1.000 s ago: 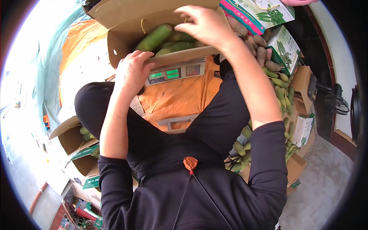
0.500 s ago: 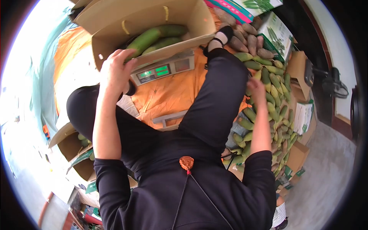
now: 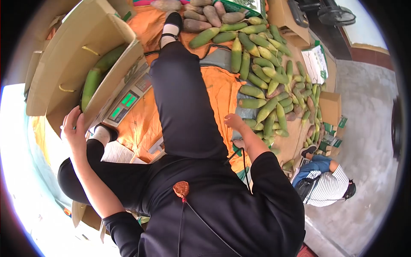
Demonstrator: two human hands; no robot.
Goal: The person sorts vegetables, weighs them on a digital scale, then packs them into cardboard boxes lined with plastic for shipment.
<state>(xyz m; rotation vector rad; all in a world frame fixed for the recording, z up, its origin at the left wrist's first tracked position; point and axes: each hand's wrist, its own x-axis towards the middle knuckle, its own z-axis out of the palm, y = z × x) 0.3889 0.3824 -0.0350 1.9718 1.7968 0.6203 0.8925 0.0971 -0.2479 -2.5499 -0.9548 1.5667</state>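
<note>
A tall cardboard box point(image 3: 64, 75) with yellow cord handles stands on a digital scale point(image 3: 128, 99) with lit green digits. Inside it lie long green vegetables, one of them a curved green radish point(image 3: 90, 85). My left hand point(image 3: 73, 130) is at the box's near corner, fingers apart, seemingly touching the cardboard edge and gripping nothing. Out beside my right knee is my right hand point(image 3: 235, 122), empty, with fingers loosely bent and slightly apart. It hovers left of a large pile of green radishes point(image 3: 269, 77), not touching them.
Brownish-pink roots point(image 3: 212, 16) lie beyond my outstretched foot. An orange sheet point(image 3: 218, 88) covers the floor. At the right are a cardboard box point(image 3: 330, 107), a white printed carton point(image 3: 314, 64) and a black fan point(image 3: 337, 16). A person in a striped shirt point(image 3: 329, 186) crouches lower right.
My view has turned right, so the box and scale now appear farther left and tilted. More of the pile and the crouching person have come into view. My left hand remains by the box.
</note>
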